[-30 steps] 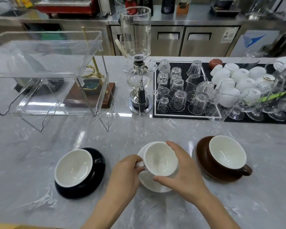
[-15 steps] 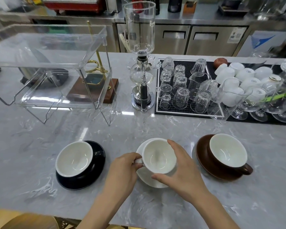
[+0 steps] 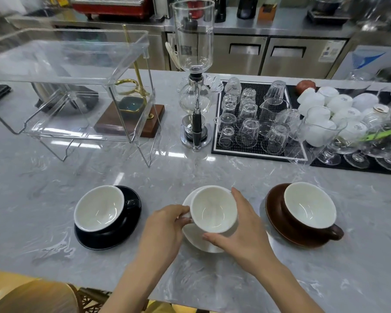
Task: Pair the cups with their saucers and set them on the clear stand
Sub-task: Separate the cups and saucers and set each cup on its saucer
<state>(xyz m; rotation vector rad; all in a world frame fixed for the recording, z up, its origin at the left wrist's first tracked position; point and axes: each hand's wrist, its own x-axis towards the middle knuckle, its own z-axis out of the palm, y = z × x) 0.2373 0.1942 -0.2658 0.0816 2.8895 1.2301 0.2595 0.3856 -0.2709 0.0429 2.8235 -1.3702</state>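
A white cup point(image 3: 213, 208) sits on a white saucer point(image 3: 193, 236) at the front middle of the marble counter. My left hand point(image 3: 165, 224) pinches the cup's handle on its left side. My right hand point(image 3: 239, 231) curls round the cup's right wall and front rim. To the left, a black cup point(image 3: 99, 208) stands on a black saucer point(image 3: 113, 240). A brown cup point(image 3: 309, 205) on a brown saucer point(image 3: 274, 213) stands to the right. The clear two-tier stand point(image 3: 72, 91) is at the back left, with nothing on its shelves.
A glass siphon brewer point(image 3: 195, 86) stands behind the white cup. A black mat with several upturned glasses point(image 3: 250, 123) and white cups point(image 3: 338, 105) fills the back right. A wooden base with a brass holder point(image 3: 131, 118) sits behind the stand. A chair back point(image 3: 32, 297) shows at the lower left.
The view has shifted slightly back and to the right. Both hands stay on the white cup, which has barely moved on its saucer.
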